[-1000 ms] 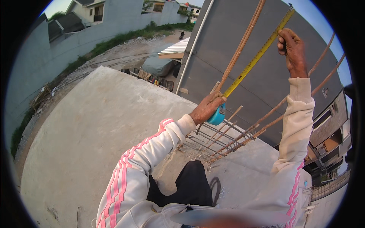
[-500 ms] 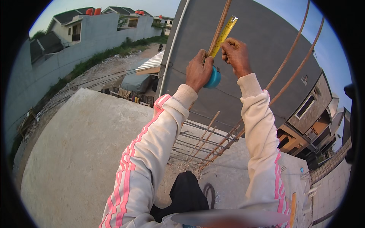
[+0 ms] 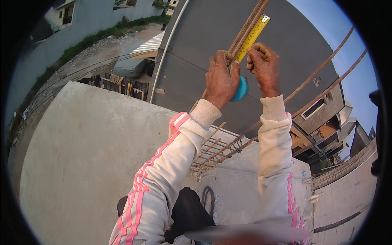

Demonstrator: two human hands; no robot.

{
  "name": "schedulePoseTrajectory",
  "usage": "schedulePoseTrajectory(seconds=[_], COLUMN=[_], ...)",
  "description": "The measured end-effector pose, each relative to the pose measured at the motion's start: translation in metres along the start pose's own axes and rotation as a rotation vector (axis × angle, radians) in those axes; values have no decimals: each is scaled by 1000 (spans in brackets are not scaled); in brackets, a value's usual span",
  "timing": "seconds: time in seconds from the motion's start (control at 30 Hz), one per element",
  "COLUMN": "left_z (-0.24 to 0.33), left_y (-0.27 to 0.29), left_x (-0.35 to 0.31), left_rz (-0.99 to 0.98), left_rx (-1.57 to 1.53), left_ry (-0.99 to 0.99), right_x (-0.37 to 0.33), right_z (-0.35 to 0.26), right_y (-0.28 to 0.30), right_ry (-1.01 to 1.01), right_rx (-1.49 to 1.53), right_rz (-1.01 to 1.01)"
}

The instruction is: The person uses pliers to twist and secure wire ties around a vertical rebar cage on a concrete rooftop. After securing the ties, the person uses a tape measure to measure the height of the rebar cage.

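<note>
My left hand grips a blue tape measure against upright rusty rebar; fingers and thumb wrap round both. The tape's yellow blade is drawn out a short way and slants up beside the bars, its metal hook end free. Just right of the blade, my right hand is closed, fingertips pinched near the blade's edge. Whether something small sits in that pinch is hidden. Part of the tape's case lies behind my left hand.
Below my hands stands a tied rebar cage. Two more bent bars rise at the right. A grey wall stands ahead. The concrete slab ends at an edge on the left, above lower ground. A dark loop lies near my legs.
The view has turned, so the scene sits differently in it. Both hands appear slightly farther right and lower. The grip on the tape measure and the drawn-out blade look the same.
</note>
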State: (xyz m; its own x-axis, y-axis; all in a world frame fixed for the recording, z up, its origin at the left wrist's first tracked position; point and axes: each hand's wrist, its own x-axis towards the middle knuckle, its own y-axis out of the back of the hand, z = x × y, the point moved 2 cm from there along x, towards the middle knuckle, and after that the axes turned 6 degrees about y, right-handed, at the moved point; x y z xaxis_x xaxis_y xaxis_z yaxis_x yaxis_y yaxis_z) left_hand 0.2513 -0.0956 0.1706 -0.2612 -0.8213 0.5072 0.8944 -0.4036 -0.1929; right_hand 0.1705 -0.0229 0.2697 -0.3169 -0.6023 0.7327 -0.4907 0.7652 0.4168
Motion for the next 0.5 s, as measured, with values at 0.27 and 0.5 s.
schedulePoseTrajectory(seconds=[0.27,0.5], left_z=[20,31], left_y=[-13,-20], left_x=[5,-10], left_rz=[106,139], left_rx=[83,81], left_ry=[197,307], right_x=[6,-8], right_z=[10,7], right_y=[1,9], right_ry=[-169,-81], right_rx=[-9,-7], right_rz=[-49,-54])
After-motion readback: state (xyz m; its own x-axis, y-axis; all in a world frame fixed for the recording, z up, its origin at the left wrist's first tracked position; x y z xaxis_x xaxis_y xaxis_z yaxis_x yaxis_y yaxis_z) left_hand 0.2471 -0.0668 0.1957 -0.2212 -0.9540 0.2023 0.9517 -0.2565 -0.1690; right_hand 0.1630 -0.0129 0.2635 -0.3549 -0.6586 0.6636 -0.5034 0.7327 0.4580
